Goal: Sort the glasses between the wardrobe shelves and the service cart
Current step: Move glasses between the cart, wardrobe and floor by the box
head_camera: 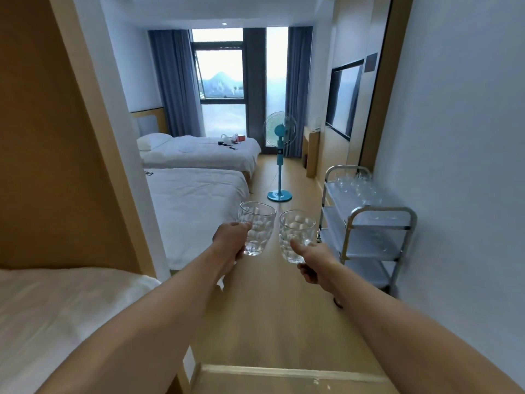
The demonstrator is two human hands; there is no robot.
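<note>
Two bare forearms reach forward over a pale wood floor [272,322], each hand carrying a clear dimpled glass. At left, the left hand [231,240] curls its fingers round the left glass [257,227], held upright by its lower half. Just beside it, the right hand [314,261] grips the right glass [297,236] near its base, thumb pressed against the side. Both glasses stand close together, rims level, not touching as far as can be told. Against the white wall on the right stands a metal service cart [380,220] with three shelves; a cluster of more glasses [353,183] sits on its top shelf. To the left lie two white-sheeted beds [196,206], with folded white linen [56,314] on a surface in the near left corner. A blue standing fan [279,155] stands before the curtained window [221,78] at the room's far end.
</note>
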